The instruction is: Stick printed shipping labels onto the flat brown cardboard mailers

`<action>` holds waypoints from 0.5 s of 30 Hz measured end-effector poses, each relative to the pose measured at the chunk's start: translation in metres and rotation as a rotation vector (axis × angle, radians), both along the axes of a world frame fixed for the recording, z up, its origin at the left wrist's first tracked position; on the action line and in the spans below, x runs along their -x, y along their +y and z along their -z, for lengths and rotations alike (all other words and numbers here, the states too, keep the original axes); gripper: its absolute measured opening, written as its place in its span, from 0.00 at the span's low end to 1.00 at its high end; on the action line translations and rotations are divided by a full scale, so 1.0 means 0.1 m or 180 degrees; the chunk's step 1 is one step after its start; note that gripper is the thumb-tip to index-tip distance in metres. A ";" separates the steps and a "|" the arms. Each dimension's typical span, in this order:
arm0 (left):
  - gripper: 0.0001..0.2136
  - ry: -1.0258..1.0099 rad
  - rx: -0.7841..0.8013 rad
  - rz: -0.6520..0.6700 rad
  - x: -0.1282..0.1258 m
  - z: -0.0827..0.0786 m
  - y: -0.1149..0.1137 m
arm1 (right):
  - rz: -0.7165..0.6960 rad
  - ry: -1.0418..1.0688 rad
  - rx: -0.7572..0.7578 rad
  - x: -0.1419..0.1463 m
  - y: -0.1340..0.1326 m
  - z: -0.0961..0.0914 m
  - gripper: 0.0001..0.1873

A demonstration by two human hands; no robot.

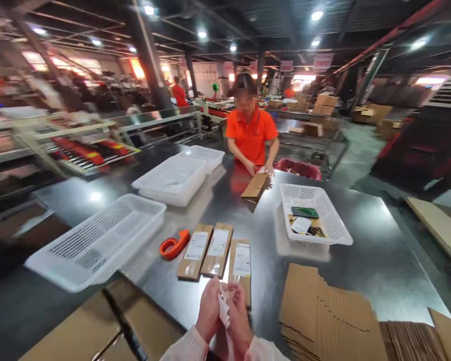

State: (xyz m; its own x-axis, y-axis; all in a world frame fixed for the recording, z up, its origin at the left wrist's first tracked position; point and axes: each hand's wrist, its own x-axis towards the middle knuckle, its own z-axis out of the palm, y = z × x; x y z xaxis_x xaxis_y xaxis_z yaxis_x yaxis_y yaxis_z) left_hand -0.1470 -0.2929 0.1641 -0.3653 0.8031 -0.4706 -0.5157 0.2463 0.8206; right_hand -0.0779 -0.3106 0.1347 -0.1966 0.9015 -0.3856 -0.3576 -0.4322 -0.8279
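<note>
My left hand (209, 307) and my right hand (238, 312) are close together at the near edge of the metal table (265, 271). Both are closed on a crumpled white strip (223, 306), thin like paper or film; its exact kind is unclear. Just beyond my fingers lies a narrow cardboard box (242, 263) with a white label, its near end partly behind my right hand. Two similar labelled boxes, a middle box (217, 249) and a left box (195, 252), lie beside it. An orange tape dispenser (174, 244) rests to their left.
White plastic baskets stand at left (97, 240) and far left (172, 178). A right basket (315, 213) holds a dark green item and papers. Flat cardboard (330, 311) is stacked near right. Across the table, a co-worker in orange (252, 133) handles a cardboard box (255, 185).
</note>
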 end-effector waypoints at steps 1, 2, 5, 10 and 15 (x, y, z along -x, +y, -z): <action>0.24 0.0134 -0.0038 -0.0305 0.15 0.02 -0.10 | -0.0146 0.0094 0.0169 0.10 -0.11 -0.03 0.36; 0.25 0.0266 -0.0037 -0.0625 0.31 0.03 -0.22 | -0.0383 0.0197 0.0404 0.20 -0.22 -0.06 0.37; 0.25 0.0676 0.0119 -0.1430 0.81 0.06 -0.68 | -0.1572 0.0407 0.1283 0.49 -0.55 -0.14 0.37; 0.20 0.1207 0.0484 -0.2140 1.51 0.15 -1.89 | -0.3711 0.0693 0.2764 1.17 -1.37 -0.03 0.40; 0.26 0.2065 0.0846 -0.2260 1.88 0.40 -3.46 | -0.4011 0.0976 0.3053 1.98 -2.68 0.11 0.27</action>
State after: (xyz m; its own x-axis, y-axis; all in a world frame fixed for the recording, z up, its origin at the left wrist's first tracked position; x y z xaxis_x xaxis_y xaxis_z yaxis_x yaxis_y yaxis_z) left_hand -0.3353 -0.6385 0.1245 -0.9701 0.1964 -0.1426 -0.0860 0.2712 0.9587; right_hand -0.2756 -0.5787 0.1232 -0.7605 -0.4233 -0.4925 0.5151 -0.8550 -0.0607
